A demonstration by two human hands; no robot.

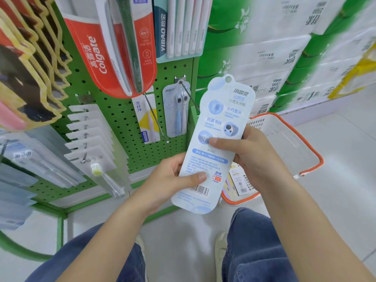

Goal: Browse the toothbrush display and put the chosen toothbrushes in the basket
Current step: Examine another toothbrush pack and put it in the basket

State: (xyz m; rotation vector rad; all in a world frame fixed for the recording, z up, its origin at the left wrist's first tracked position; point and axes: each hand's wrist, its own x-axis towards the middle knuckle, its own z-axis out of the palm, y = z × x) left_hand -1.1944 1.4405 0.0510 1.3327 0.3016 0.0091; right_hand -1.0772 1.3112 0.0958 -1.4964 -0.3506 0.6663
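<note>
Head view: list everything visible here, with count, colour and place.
Held toothbrush pack: one, pale blue and white, back side up, centre, in both hands.
Basket: one, white with orange rim, on the floor at right, behind the pack.
Packs in basket: at least one, yellowish, near corner.
Pegboard: one, green, left.
Colgate pack: one, red, hanging top left.
YIBAO pack: one, teal, hanging top centre.
Twin-brush pack: one, clear, on a hook.
Tissue packs: many, green and white, stacked at right.
Left hand: grips the pack's lower part.
Right hand: grips its right edge.
</note>
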